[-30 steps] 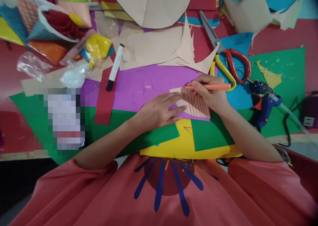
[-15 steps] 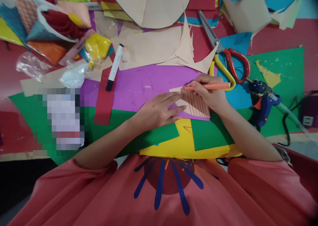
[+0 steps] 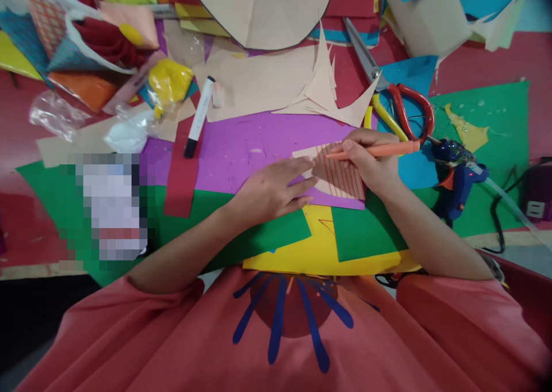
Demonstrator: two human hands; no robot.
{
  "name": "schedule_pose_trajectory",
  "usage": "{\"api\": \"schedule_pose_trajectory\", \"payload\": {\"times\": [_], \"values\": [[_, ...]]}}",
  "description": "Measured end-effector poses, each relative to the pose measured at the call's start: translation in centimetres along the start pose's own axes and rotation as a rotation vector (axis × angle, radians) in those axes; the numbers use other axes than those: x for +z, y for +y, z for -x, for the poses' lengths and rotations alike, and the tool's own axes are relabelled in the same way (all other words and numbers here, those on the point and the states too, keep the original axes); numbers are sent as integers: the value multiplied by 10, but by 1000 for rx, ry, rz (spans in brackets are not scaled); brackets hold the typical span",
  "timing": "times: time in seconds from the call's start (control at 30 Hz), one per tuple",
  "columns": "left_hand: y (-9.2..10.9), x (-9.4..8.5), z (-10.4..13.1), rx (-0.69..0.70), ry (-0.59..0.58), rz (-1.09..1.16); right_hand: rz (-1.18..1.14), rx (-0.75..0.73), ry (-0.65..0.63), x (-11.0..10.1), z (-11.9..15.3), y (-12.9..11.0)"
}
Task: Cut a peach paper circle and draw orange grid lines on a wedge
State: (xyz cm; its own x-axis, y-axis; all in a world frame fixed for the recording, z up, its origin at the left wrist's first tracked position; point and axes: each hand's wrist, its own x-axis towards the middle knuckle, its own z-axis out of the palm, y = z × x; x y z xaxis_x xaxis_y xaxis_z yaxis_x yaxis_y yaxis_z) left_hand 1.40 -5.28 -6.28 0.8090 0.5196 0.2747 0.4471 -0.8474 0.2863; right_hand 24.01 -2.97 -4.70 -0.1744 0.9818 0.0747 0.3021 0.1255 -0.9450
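Note:
My right hand (image 3: 373, 159) is closed around an orange marker (image 3: 394, 149), its tip over a small beige piece of paper (image 3: 345, 182) covered in orange stripes. My left hand (image 3: 276, 189) lies flat with fingers stretched out, the fingertips resting on the left edge of that piece. Under the piece is a purple sheet (image 3: 241, 145). Green sheets (image 3: 366, 234) and a yellow sheet (image 3: 293, 254) lie nearer my body.
Right of my hands are scissors (image 3: 411, 113) with red and yellow handles and a blue glue gun (image 3: 459, 191) with a cord. A white marker (image 3: 200, 116) lies on a red strip (image 3: 179, 191). Beige offcuts (image 3: 321, 96) and clay packets (image 3: 170, 81) lie further back.
My right hand and the orange marker have shifted slightly right and down. Another orange stripe shows toward the left of the piece. My left hand has slid a little left.

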Motion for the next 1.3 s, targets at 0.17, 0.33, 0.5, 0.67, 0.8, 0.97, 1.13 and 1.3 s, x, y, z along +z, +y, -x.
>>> {"api": "schedule_pose_trajectory", "payload": {"times": [0.17,0.33,0.5,0.67,0.8,0.97,1.13,1.3], "values": [[-3,-1,0,-76,3,-3,50,-31,-53,1,1,3],[-2,1,0,-81,27,-22,59,-17,-54,5,-1,3],[-2,0,0,-93,18,15,56,10,-52,7,-2,1],[-2,1,0,-137,0,89,73,29,-55,7,-2,0],[-1,1,0,-122,12,46,99,27,-80,5,-2,1],[-2,1,0,-136,-9,82,58,8,-121,3,-3,4],[-2,1,-1,-107,25,43,38,16,-129,3,-3,5],[-2,0,-2,-95,34,-8,53,15,-68,4,-1,2]]}}
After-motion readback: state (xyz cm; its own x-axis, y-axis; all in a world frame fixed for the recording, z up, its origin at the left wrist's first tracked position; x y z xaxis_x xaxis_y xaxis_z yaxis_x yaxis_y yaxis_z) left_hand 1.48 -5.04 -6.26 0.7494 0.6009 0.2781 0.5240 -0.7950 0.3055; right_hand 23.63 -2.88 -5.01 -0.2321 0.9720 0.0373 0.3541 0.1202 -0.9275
